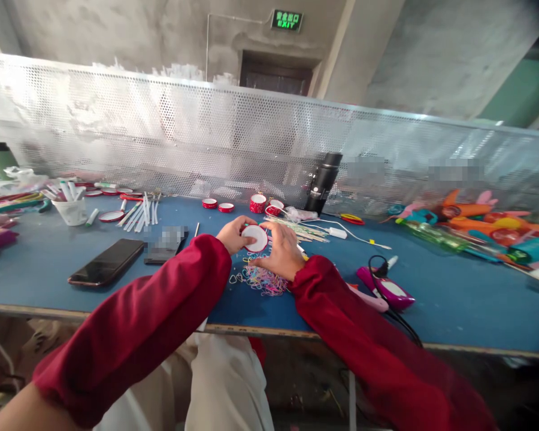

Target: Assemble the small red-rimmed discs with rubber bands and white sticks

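Observation:
My left hand (234, 236) is closed on a small toy drum (254, 238) with a white round face and a red rim, its thumb lying across the face. At the drum's right edge is my right hand (284, 248), with thumb and fingers spread apart; its fingertips are close to the rim, and I cannot tell whether they touch it. Below both hands lies a loose pile of small pastel-coloured loops (267, 280), partly covered by the right hand. More small red drums (257, 203) stand behind, near the perforated metal screen.
A phone (106, 262) and a dark flat object (165, 245) lie left. White sticks (137, 214) and a cup of pens (69, 211) sit farther left. A black bottle (324, 182) stands behind; a purple glue-gun-like device (386, 288) with a cable lies right. Coloured toys (480, 218) lie far right.

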Tool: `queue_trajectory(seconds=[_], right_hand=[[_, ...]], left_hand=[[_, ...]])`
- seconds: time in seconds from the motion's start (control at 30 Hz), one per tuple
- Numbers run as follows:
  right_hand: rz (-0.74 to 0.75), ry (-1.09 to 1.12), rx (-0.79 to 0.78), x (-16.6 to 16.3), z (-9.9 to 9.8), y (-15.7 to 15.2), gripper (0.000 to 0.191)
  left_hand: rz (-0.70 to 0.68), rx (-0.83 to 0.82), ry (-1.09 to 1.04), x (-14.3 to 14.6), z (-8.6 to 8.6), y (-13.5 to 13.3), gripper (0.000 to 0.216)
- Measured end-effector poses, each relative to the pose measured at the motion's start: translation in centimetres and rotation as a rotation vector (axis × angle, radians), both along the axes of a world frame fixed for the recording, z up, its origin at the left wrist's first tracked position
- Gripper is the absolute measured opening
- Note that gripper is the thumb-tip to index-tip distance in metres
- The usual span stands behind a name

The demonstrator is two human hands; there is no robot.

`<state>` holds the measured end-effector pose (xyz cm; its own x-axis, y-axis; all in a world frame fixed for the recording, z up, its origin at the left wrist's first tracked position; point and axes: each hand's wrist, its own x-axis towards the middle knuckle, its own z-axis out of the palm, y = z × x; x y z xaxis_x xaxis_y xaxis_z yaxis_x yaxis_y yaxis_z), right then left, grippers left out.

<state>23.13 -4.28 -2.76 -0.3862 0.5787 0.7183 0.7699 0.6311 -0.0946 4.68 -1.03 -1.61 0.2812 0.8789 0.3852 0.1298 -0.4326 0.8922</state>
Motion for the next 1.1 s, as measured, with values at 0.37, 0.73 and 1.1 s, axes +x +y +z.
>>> queue_trajectory(seconds=[0.37, 0.73, 1.1], right_hand=[[0.030, -0.008, 0.009, -0.19, -0.27, 0.03, 0.091], [0.033, 0.012, -0.024, 0.06, -0.57, 0.35, 0.091], [0.210, 0.278, -0.347, 0.31, -0.40, 0.98, 0.064]], left_hand=[[-0.090, -0.035, 0.156, 0.11, -0.41, 0.23, 0.045], [-0.182, -0.083, 0.017, 0.33, -0.57, 0.31, 0.040], [-0.235, -0.134, -0.155, 0.63, 0.33, -0.52, 0.039]])
